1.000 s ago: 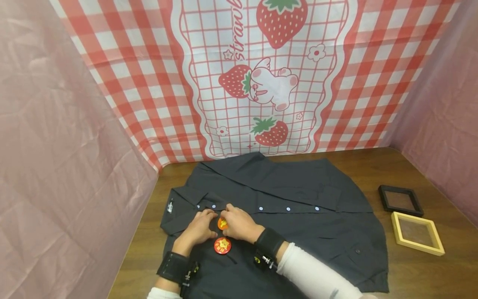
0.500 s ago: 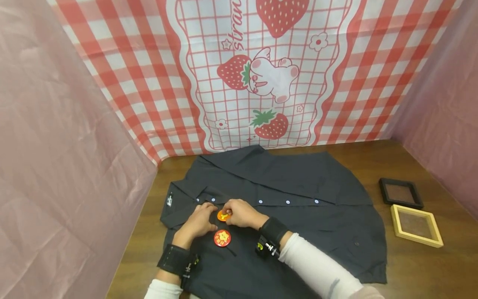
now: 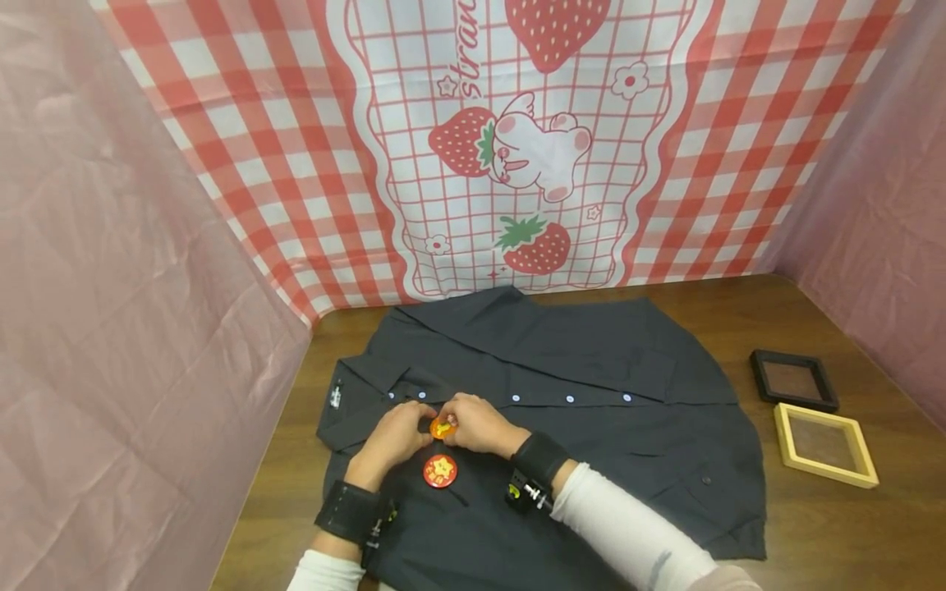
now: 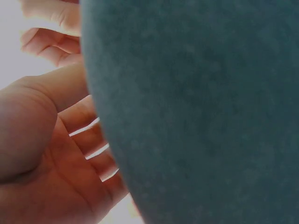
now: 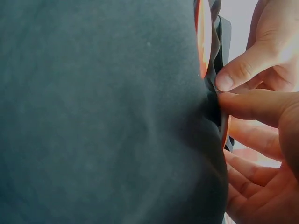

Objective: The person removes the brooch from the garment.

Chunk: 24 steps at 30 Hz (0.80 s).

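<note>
One orange badge (image 3: 442,428): round
Right hand (image 3: 479,423): pinches its right side
Left hand (image 3: 397,433): at its left, hold unclear

Red/wht checked backdrop (image 3: 539,148) — pink drapes (image 3: 148,328) — brn wood table (image 3: 828,533).

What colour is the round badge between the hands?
The badge is orange with a yellow design, seen best in the head view.

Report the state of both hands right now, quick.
Left hand: at the orange badge, beside its edge; whether it grips anything cannot be told.
Right hand: closed, holding the orange badge.
</note>
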Tool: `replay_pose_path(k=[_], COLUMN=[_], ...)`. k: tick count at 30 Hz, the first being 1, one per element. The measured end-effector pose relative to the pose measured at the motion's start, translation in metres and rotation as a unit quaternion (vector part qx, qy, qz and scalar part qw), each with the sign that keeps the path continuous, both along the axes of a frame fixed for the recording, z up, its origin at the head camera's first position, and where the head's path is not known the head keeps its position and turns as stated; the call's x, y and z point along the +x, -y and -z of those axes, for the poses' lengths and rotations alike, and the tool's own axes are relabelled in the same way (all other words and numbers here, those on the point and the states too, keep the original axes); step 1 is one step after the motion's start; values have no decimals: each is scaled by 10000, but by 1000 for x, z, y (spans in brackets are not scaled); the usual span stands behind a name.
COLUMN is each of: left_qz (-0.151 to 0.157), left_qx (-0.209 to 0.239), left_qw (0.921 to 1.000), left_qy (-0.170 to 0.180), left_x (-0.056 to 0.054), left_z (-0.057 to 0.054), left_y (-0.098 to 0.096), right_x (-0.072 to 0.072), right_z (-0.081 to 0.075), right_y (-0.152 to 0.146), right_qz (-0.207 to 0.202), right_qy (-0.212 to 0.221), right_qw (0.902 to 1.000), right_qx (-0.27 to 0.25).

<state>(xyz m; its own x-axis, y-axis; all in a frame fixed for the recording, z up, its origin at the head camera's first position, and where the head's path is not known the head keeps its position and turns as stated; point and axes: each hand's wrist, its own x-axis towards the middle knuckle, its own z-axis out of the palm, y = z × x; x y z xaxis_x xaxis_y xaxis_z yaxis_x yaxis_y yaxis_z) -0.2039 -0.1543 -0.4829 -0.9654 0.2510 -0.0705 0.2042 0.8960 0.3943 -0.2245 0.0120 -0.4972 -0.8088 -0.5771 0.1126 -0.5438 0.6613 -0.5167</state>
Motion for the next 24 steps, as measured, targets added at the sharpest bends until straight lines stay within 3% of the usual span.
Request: replay_pose_path(k=[10, 24], left_qz=[33, 48], left_qx=[513, 791], left_qw=[9984, 9937], left_qy=[-219, -792], left_x=[-3, -1], left_z=[-2, 0], left_y=[4, 10], right_x=[-1, 0], right_z=[1, 1], right_y=[-3, -5], right_qz=[166, 35], right_qy=[-35, 107], right_qw=[9970, 9950], right_qx=[-762, -990])
